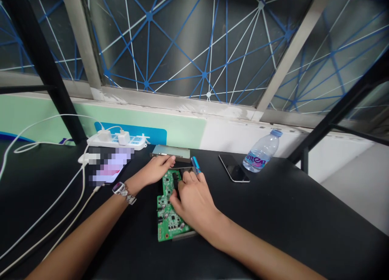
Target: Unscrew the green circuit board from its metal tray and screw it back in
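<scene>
A green circuit board [169, 220] lies on the black table [273, 215] in front of me. My left hand [158, 168] rests at the board's far left corner, fingers curled against a flat grey metal drive case [172, 151] just behind it. My right hand [190, 197] presses down on the board's upper right part, fingers closed around a blue-handled screwdriver [196, 165] that sticks up past my knuckles. My left wrist wears a metal watch [123, 192].
A white power strip [117, 140] with plugged chargers sits at the back left, white cables [60, 207] trailing toward me. A phone with a lit screen [107, 166] lies left of my hands. A dark phone [234, 167] and a lying water bottle [261, 151] are at right.
</scene>
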The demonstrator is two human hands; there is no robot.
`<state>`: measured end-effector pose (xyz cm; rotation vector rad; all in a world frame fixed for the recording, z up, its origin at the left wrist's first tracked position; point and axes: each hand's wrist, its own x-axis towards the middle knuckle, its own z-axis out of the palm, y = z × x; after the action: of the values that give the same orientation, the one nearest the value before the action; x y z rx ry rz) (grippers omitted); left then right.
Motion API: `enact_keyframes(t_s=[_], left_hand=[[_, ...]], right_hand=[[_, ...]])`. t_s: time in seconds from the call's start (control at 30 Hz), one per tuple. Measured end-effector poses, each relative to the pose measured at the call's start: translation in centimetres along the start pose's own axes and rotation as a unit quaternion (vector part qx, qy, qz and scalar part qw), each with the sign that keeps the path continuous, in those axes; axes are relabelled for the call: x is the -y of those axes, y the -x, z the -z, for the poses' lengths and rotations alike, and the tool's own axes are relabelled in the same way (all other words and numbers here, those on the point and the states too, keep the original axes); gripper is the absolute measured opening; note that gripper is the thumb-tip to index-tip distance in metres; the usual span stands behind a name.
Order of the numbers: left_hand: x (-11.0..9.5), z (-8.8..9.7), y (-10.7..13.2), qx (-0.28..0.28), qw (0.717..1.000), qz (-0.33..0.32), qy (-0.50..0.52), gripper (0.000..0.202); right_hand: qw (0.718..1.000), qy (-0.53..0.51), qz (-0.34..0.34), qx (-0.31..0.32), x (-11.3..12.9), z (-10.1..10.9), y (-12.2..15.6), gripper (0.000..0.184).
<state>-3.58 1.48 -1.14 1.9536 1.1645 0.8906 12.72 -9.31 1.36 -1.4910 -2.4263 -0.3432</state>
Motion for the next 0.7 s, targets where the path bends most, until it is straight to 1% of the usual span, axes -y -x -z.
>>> enact_keyframes(t_s=[0.13, 0.27, 0.37, 0.43, 0.47, 0.5, 0.57, 0.6, 0.63, 0.7], left_hand=[[-0.7, 0.0, 0.2, -0.009, 0.998, 0.028, 0.063, 0.050], [-1.9, 1.2, 0.0, -0.041, 0.988, 0.072, 0.129, 0.053], [-2.8, 2.3, 0.0, -0.076, 0.967, 0.072, 0.232, 0.056], [-3.6, 2.7, 0.4, -0.077, 0.942, 0.058, 0.322, 0.054], [-4.0, 2.6, 0.7, -0.057, 0.927, 0.056, 0.365, 0.052], [-4.5, 2.5, 1.1, -0.020, 0.914, 0.053, 0.401, 0.049], [-5.2, 1.7, 1.8, 0.078, 0.894, 0.047, 0.438, 0.044], [-5.5, 1.2, 2.2, 0.118, 0.886, 0.053, 0.445, 0.045], [-5.8, 0.7, 2.4, 0.137, 0.881, 0.060, 0.450, 0.047], [-6.0, -0.2, 2.7, 0.148, 0.877, 0.063, 0.452, 0.051]], right_hand=[[1.000, -0.021, 0.000, -0.008, 1.0, 0.3, -0.3, 0.026], [0.996, -0.080, -0.018, -0.026, 1.4, 0.7, -0.7, 0.026], [0.987, -0.147, -0.045, -0.057, 0.8, 1.0, -1.1, 0.027], [0.975, -0.197, -0.058, -0.081, 0.0, 1.2, -1.4, 0.027], [0.968, -0.224, -0.062, -0.094, -0.5, 1.3, -1.6, 0.026], [0.960, -0.253, -0.065, -0.106, -1.0, 1.4, -1.7, 0.026], [0.941, -0.307, -0.075, -0.125, -1.9, 1.4, -1.9, 0.026], [0.931, -0.332, -0.076, -0.128, -2.3, 1.4, -1.9, 0.027], [0.923, -0.355, -0.075, -0.129, -2.7, 1.3, -1.9, 0.028], [0.910, -0.388, -0.067, -0.126, -3.2, 1.0, -1.7, 0.029]])
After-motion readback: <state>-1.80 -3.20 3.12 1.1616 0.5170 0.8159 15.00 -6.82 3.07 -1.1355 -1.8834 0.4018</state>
